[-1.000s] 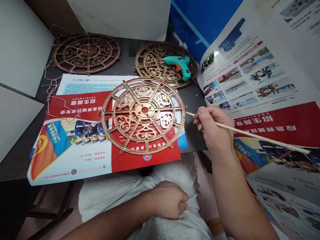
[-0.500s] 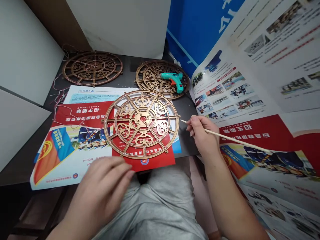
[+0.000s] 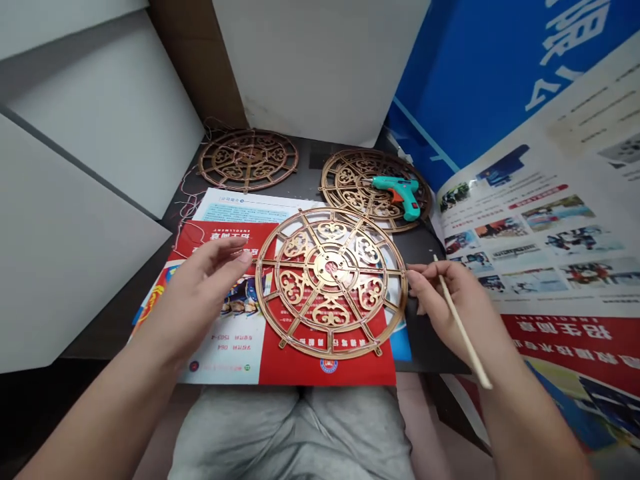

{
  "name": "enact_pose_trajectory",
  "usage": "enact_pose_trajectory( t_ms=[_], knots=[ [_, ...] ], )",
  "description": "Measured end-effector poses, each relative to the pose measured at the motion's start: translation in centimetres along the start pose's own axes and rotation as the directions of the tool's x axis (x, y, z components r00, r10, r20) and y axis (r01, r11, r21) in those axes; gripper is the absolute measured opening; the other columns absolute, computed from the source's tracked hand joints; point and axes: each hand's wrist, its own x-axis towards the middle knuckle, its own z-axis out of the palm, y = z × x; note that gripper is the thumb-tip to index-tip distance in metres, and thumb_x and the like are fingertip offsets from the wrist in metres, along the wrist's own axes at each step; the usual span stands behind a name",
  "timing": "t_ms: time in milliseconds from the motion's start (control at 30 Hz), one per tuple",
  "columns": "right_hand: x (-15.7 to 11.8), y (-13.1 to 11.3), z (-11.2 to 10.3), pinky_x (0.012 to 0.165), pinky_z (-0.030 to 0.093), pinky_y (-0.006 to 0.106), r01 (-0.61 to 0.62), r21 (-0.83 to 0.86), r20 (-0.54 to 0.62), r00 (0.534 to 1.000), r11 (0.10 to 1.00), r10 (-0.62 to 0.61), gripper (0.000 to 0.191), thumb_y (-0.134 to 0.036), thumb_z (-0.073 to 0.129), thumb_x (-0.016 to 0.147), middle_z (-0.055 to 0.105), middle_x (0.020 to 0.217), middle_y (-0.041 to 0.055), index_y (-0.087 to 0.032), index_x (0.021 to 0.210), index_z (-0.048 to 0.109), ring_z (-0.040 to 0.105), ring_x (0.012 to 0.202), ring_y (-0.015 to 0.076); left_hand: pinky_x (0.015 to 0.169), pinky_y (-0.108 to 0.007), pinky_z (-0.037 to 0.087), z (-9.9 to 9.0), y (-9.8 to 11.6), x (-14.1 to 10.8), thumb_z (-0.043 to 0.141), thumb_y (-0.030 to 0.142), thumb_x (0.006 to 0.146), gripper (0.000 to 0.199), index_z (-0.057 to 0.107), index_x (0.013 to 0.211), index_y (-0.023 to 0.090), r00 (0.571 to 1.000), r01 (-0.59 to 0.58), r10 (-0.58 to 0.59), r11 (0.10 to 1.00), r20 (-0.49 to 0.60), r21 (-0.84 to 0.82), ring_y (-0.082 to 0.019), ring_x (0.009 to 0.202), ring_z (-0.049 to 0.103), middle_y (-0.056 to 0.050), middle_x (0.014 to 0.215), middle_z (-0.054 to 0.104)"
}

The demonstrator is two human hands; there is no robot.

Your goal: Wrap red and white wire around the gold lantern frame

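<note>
A round wooden openwork wheel [image 3: 331, 324], with spokes, scrolled cut-outs and small rim tabs, lies on red and white printed sheets [image 3: 327, 375]. My left hand [image 3: 203, 287] is at its left rim. The fingers are stretched out, and the thumb tip is beside a tab; whether it touches is unclear. At the opposite rim, my right hand [image 3: 450, 297] has its thumb and fingertips by the right tab. A thin pale wooden stick [image 3: 463, 333] is held between the right fingers, slanting back over the wrist.
A turquoise hot glue gun [image 3: 407, 193] rests on a second wooden wheel [image 3: 345, 177] behind. Another wheel [image 3: 249, 160] with loose threads lies at back left. White panels [image 3: 320, 67], a blue board [image 3: 475, 80] and upright printed sheets [image 3: 530, 227] enclose the dark table [image 3: 425, 250].
My left hand has moved up to the wheel's left rim. My right hand has reached its right rim, and the stick has swung steeper. The camera view has shifted.
</note>
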Motion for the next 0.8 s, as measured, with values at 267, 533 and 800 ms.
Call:
enact_pose_trajectory(
  t_ms=[267,533,800],
  knots=[
    [1.0,-1.8,0.8,0.052,0.051,0.027,-0.026,0.204,0.04,0.999,0.979,0.018,0.044,-0.058,0.08,0.084,0.07,0.081,0.0039,-0.023,0.092,0.055,0.064,0.059,0.0153,0.116,-0.056,0.049,-0.4,0.4,0.2,0.083,0.058,0.084,0.052,0.073,0.125,0.027,0.98,0.173,-0.154,0.973,0.128,-0.153,-0.033,0.127,0.067,-0.008,0.136,0.072],
    [3.1,-4.7,2.4,0.057,0.058,0.029,-0.077,0.529,0.12,0.993,0.845,0.016,0.036,-0.035,0.084,0.084,0.069,0.077,-0.0005,-0.024,0.088,0.05,0.068,0.059,0.016,0.101,-0.037,0.054,-0.5,1.5,2.3,0.087,0.055,0.079,0.049,0.074,0.115,0.023,0.985,0.17,-0.156,0.963,0.079,-0.209,-0.026,0.119,0.069,-0.007,0.123,0.076],
    [6.7,-7.5,4.7,0.057,0.058,0.028,-0.083,0.669,0.155,0.987,0.739,-0.03,0.042,-0.029,0.085,0.077,0.066,0.08,-0.0045,-0.024,0.089,0.045,0.069,0.06,0.0144,0.079,-0.032,0.054,-2.4,4.6,6.5,0.083,0.058,0.08,0.048,0.075,0.115,0.026,0.998,0.055,-0.054,0.996,0.018,-0.073,-0.021,0.096,0.069,-0.004,0.115,0.076]
  ],
)
